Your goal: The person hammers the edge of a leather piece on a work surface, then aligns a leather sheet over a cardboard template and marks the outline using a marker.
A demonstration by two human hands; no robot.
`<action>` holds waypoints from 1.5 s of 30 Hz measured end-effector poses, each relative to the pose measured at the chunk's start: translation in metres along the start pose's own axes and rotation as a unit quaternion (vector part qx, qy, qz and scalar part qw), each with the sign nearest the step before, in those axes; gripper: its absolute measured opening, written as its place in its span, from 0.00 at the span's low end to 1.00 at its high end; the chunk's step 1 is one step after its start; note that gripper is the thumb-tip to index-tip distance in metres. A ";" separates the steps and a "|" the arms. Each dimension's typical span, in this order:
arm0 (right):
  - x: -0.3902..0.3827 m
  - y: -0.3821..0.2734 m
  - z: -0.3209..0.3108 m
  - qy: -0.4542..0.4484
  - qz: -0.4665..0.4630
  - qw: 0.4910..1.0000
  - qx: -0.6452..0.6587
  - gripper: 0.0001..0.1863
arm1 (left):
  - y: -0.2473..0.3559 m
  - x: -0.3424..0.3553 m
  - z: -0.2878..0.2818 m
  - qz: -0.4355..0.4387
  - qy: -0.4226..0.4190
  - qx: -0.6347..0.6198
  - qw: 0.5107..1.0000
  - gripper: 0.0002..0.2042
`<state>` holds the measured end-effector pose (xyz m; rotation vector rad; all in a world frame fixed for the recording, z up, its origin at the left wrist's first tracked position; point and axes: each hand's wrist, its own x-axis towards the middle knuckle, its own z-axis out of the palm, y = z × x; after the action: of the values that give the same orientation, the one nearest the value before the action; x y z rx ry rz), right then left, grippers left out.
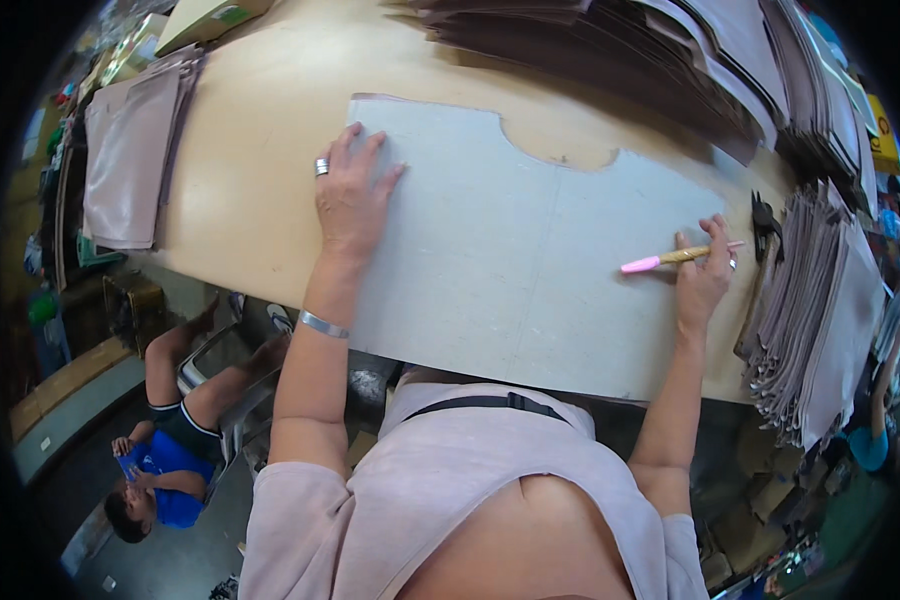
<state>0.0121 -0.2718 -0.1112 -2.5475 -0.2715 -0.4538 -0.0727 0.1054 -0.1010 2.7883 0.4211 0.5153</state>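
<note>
A large pale grey pattern sheet [450, 250] lies flat on the table in front of me, with a curved notch cut into its far edge. A thin strip of mauve material shows along its far left edge. My left hand [352, 200] rests on the sheet's left edge, fingers spread and pressing down, with nothing held. Over the right part of the sheet, my right hand [707, 275] grips a pen [682, 257] with a golden-brown barrel and a pink end that points left.
Stacked mauve sheets stand at the far right [610, 60], the right edge [810, 310] and the left edge [130, 160] of the wooden table [250, 150]. A black tool [765, 225] lies beside the right stack. At lower left, a person [175, 460] sits on a chair.
</note>
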 end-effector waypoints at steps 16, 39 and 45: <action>-0.001 0.001 0.007 0.005 -0.017 1.000 -0.012 0.18 | -0.009 -0.004 0.007 0.031 -0.002 0.053 0.998 0.18; -0.001 -0.003 0.003 0.004 -0.009 1.000 -0.023 0.19 | -0.006 -0.006 0.002 0.039 0.008 0.021 0.999 0.18; -0.002 -0.001 0.004 0.004 -0.013 0.999 -0.031 0.20 | -0.006 -0.005 0.002 0.038 0.003 0.023 0.999 0.18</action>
<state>0.0110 -0.2691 -0.1145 -2.6044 -0.2927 -0.4902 -0.0779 0.1084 -0.1065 2.8565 0.3327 0.5377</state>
